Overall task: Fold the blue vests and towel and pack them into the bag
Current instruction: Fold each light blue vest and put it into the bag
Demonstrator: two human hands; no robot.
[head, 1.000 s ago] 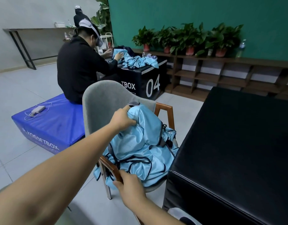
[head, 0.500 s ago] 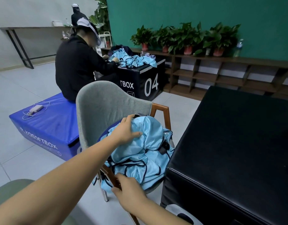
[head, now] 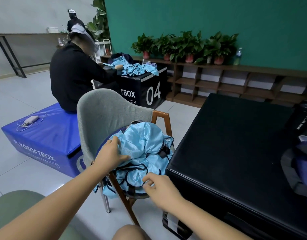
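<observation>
A heap of light blue vests (head: 144, 144) with dark trim lies on the seat of a grey chair (head: 106, 115). My left hand (head: 113, 153) rests on the heap's left side, fingers spread over the fabric and thumb stretched out. Just off the heap's front edge, my right hand (head: 159, 189) hovers with loosely curled fingers, the fingertips at the cloth and nothing clearly held. A dark bag (head: 298, 172) with something purple in it sits at the right edge on the black box (head: 235, 144). No towel is visible.
The black box stands right beside the chair, with a dark bottle (head: 305, 118) at its far right. Behind the chair, a person in black sits on a blue soft box (head: 42, 135) sorting more blue vests on a black box marked 04 (head: 149, 90). Shelves with plants line the green wall.
My left hand slid from the top of the heap down to its left side and flattened. My right hand let go at the front armrest and moved slightly right.
</observation>
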